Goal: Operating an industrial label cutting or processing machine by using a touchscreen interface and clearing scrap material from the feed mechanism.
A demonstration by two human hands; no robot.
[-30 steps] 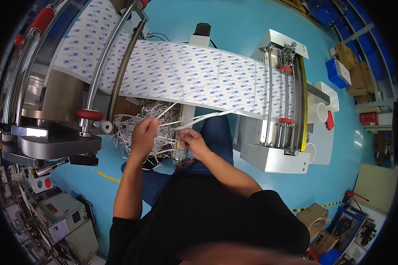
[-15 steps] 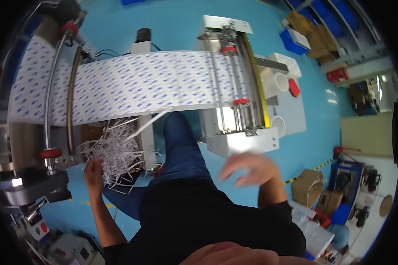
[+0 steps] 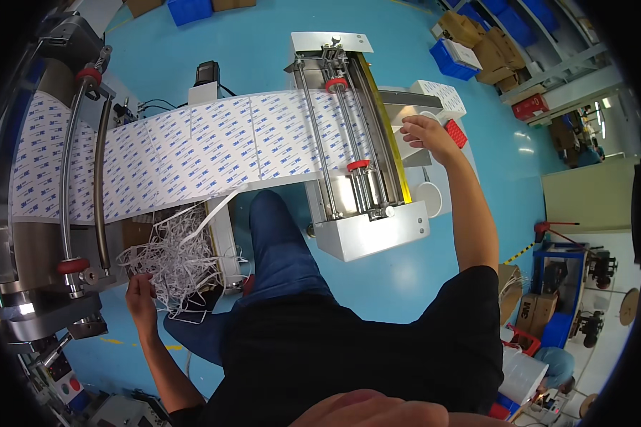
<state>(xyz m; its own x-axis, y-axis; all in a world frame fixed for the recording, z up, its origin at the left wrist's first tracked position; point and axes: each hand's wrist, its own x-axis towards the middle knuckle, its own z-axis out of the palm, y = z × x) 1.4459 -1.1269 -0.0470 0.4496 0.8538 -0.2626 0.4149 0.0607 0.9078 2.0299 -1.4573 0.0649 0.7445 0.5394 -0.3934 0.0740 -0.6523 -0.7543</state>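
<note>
My right hand (image 3: 427, 136) reaches past the machine's output end, above a white cup-like container (image 3: 411, 114). Its fingers are bent and apart, with nothing visible in them. Low on the left, my left hand (image 3: 142, 302) is at the edge of a tangled heap of thin white strips (image 3: 181, 256). Its fingers are loosely curled, and I see nothing held. A wide white sheet with blue print (image 3: 214, 146) runs from the left rollers into the silver roller unit (image 3: 370, 231). One narrow strip (image 3: 224, 206) hangs from the sheet's near edge into the heap.
A second white round container (image 3: 427, 198) and a red block (image 3: 456, 133) are on the right-hand surface. Steel rollers (image 3: 68, 185) stand at the left. Blue bins (image 3: 454, 60) and cartons (image 3: 498, 57) sit by shelves at the far right. My leg (image 3: 281, 242) is between the machine parts.
My right hand has moved up and right, from before the silver unit to over the white container. My left hand has stayed by the strips. The view has shifted slightly.
</note>
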